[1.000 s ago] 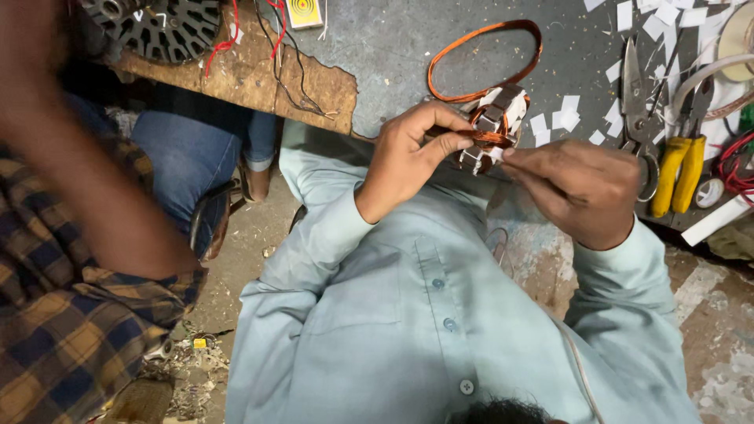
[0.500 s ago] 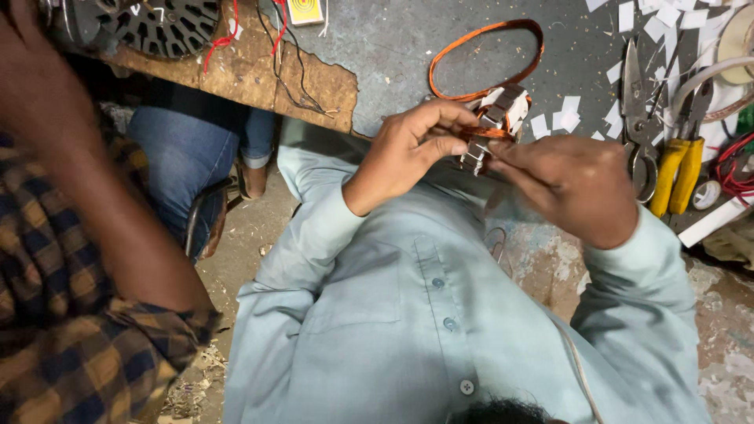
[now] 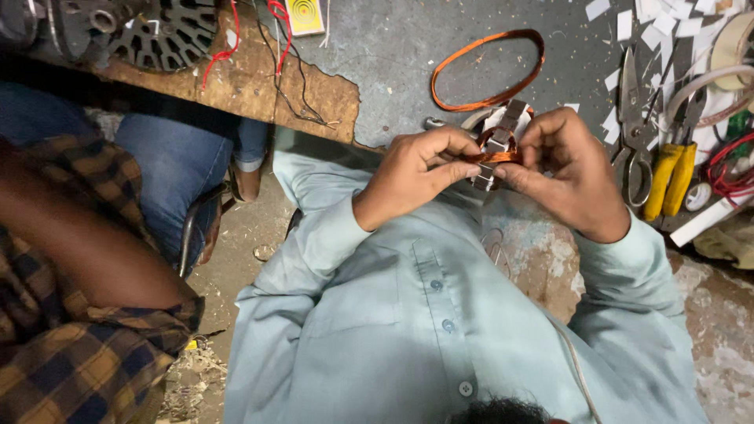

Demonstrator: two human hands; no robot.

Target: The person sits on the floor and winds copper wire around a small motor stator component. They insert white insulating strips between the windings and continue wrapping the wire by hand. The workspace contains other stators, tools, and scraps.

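A: Copper coil [image 3: 493,155], small and orange-brown, wound on a pale metal piece [image 3: 503,129]; it sits between both hands, above the grey bench [image 3: 393,55]

B: How are the hands closed?

A: Left hand [image 3: 412,173] pinches it narrowly, thumb and fingers; right hand [image 3: 569,169] wraps it from the other side

B: Any labels?

A: One yellow card [image 3: 304,16] with red rings, top edge. Also one loose copper loop [image 3: 487,69], one pair of scissors [image 3: 632,126], one pair of yellow-handled pliers [image 3: 667,169]
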